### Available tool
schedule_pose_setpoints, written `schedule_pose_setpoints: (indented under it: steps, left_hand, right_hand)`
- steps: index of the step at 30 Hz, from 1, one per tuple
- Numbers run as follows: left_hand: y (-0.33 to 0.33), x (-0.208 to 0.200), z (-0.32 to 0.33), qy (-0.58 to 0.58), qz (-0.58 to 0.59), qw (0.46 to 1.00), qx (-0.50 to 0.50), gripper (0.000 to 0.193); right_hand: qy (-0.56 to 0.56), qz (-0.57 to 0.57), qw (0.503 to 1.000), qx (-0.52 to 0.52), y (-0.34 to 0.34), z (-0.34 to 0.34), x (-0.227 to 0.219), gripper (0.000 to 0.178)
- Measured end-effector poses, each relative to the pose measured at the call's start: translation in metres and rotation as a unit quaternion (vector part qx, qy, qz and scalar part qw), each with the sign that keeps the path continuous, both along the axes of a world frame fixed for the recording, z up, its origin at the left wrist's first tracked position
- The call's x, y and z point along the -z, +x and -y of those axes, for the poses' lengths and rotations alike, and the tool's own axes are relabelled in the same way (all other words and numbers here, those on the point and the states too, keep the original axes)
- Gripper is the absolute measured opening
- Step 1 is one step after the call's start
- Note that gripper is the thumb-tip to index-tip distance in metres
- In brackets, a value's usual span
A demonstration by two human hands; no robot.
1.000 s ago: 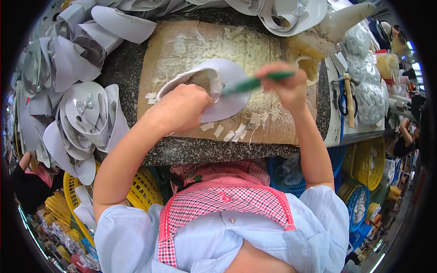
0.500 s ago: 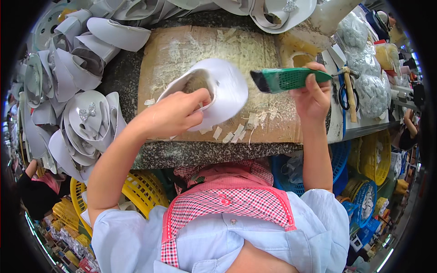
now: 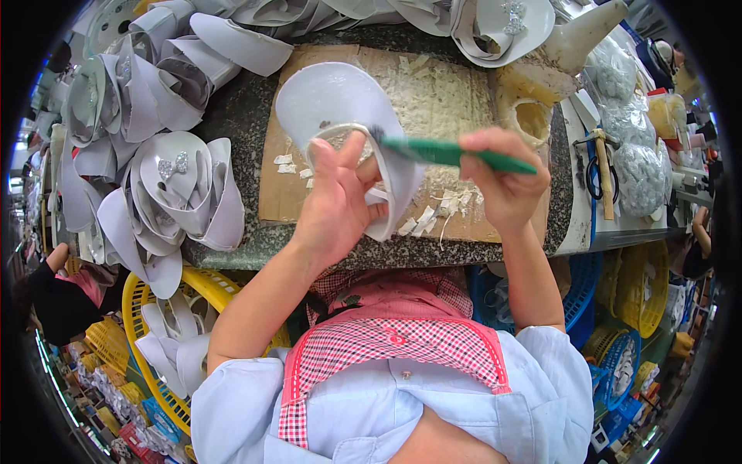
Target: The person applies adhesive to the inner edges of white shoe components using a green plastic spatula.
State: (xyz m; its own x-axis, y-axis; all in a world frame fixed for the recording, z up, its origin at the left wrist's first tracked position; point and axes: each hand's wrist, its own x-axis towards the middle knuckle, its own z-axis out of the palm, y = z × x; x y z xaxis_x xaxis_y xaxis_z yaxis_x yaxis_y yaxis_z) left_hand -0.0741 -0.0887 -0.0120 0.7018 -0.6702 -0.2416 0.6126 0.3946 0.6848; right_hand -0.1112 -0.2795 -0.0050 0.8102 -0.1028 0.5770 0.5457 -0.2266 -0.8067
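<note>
My left hand (image 3: 334,205) holds a white shoe upper (image 3: 332,91) over the work board, its fingers inside the opening and the thumb near the edge. The upper stands tilted, with its broad curved end pointing away from me. My right hand (image 3: 506,182) grips a green-handled brush (image 3: 437,151), fingers closed round the handle. Its dark bristles meet the upper at the rim of the opening, close to my left fingertips. A pale crusted cardboard sheet (image 3: 282,197) lies beneath, with small cream scraps (image 3: 423,220) scattered over it.
Nested white uppers (image 3: 174,182), some with glittery bows, are heaped on the left and along the back. A crusted, yellowish pot (image 3: 533,120) stands at the right, beside a wooden-handled hammer (image 3: 605,174) and bagged parts (image 3: 638,162). Yellow (image 3: 212,286) and blue baskets (image 3: 583,286) sit below the table edge.
My left hand has turned the upper so its broad end points away from me. My right hand has brought the brush leftward, from clear of the upper onto its rim.
</note>
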Motion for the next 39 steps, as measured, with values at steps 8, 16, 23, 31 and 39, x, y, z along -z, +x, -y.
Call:
schedule_pose_setpoints:
  steps: [8,16,23,31,39]
  left_hand:
    - [0.012,-0.006,-0.007,0.03,-0.049,0.998,-0.007,0.087]
    - [0.039,-0.006,0.0,0.099,-0.012,0.995,-0.007,0.083]
    - [0.057,-0.02,0.018,0.41,0.289,0.862,0.067,0.066]
    - [0.047,-0.031,-0.015,0.323,0.65,0.673,-0.145,0.023]
    - [0.07,-0.023,-0.059,0.406,0.808,0.408,0.128,0.037]
  right_hand:
    - [0.026,0.063,0.998,-0.002,0.018,0.0,-0.011,0.021]
    - [-0.07,0.075,0.994,-0.023,-0.038,0.022,0.023,0.019]
    - [-0.175,0.045,0.928,0.325,-0.014,0.122,0.012,0.016]
    - [-0.203,0.132,0.952,0.186,-0.033,0.139,0.01,0.018]
    - [0.006,-0.056,0.958,0.282,-0.063,0.133,0.012,0.016]
